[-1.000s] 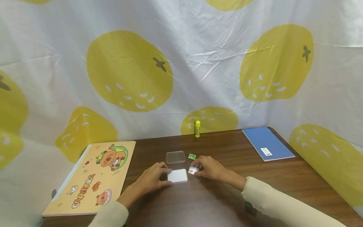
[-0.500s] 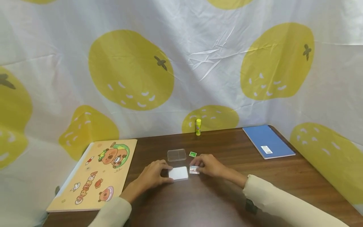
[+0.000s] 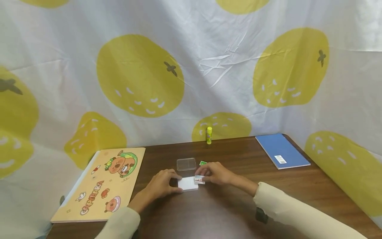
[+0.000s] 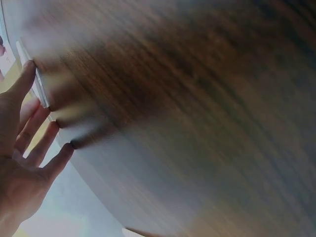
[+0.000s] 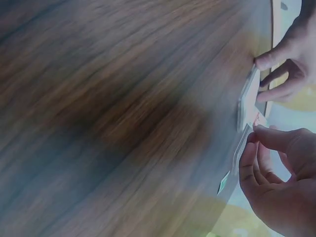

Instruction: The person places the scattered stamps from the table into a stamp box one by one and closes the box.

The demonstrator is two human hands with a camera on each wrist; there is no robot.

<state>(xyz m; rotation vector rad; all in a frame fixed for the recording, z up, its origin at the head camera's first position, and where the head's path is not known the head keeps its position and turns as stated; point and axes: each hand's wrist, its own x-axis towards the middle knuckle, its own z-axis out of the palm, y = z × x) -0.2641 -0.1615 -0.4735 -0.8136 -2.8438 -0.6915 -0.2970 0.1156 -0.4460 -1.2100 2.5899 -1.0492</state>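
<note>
My left hand [image 3: 162, 183] grips the left end of a flat white rectangular block [image 3: 186, 183], thumb at the near corner and a finger at the far one. It looks like white cards in a shallow clear case; in the left wrist view its thin edge [image 4: 39, 81] shows by the thumb. My right hand [image 3: 218, 173] pinches a small printed paper piece [image 3: 199, 180], pale with reddish marks, between thumb and fingers. This piece overlaps the block's right end; whether it touches cannot be told. Beyond the block lies a clear plastic lid [image 3: 186, 164]. A small green stamp-like piece [image 3: 203, 163] is partly hidden behind my right hand.
A yellow glue stick [image 3: 209, 135] stands upright at the table's back edge. At the back right lies a blue notebook [image 3: 282, 151]. A large capybara-printed board [image 3: 101, 189] covers the left side of the brown wooden table [image 3: 238, 209]. A fruit-patterned curtain [image 3: 191, 79] hangs behind.
My right hand has moved left with the printed paper piece, from beside the white block to over its right end. My left hand keeps its hold on the block.
</note>
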